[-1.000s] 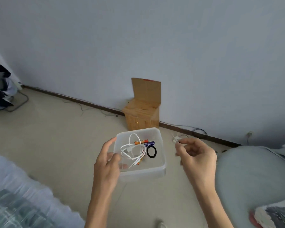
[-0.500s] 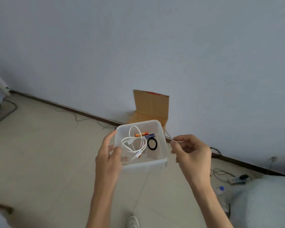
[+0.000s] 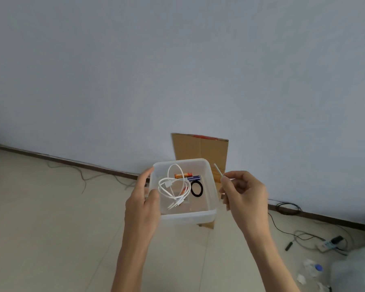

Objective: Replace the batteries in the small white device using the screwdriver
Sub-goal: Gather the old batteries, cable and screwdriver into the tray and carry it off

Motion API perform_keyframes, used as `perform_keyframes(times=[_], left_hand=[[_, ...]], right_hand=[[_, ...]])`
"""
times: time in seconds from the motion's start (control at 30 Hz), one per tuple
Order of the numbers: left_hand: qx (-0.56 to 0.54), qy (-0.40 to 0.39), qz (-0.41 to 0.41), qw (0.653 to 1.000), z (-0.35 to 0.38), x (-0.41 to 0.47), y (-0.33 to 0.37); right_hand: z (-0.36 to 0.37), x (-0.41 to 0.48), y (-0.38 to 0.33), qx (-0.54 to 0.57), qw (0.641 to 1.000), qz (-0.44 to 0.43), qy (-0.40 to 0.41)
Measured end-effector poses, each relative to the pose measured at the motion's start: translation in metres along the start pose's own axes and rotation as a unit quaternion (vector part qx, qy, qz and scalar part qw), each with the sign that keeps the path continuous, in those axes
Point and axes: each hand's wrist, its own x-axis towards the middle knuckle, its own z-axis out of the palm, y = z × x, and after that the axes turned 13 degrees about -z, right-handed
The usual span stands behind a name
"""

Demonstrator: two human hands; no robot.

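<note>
My left hand (image 3: 142,202) grips the left wall of a translucent plastic box (image 3: 207,182) held in the air. Inside lie an orange battery (image 3: 183,175), a dark blue battery (image 3: 193,177), a coiled white cable (image 3: 173,186) and a black ring (image 3: 196,189). My right hand (image 3: 243,194) is just right of the box, fingers pinched on a thin white stick-like tool (image 3: 217,171) that points up and left. I cannot tell if that tool is the screwdriver. No small white device is in view.
A brown cardboard box (image 3: 200,148) stands against the wall behind the plastic box. Cables and a power strip (image 3: 327,244) lie on the floor at right, near a bottle (image 3: 316,268) and white bedding at the lower right corner.
The view has swung right and up, so the dark items at left left the frame. Both hands and the plastic box have risen slightly; the thin tool now sticks out above my right fingers.
</note>
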Motion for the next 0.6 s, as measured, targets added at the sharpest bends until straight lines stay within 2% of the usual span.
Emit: perform_keyframes(times=[0.3,0.6], left_hand=[[-0.022,-0.039,0.012,0.999,0.028,0.128,0.019],[-0.007,-0.078,0.021,0.997,0.096,0.269,0.033]], right_hand=[[0.056,0.085,0.035,-0.017,0.999,0.025,0.022],[0.110,0.200,0.121,-0.025,0.997,0.071,0.028]])
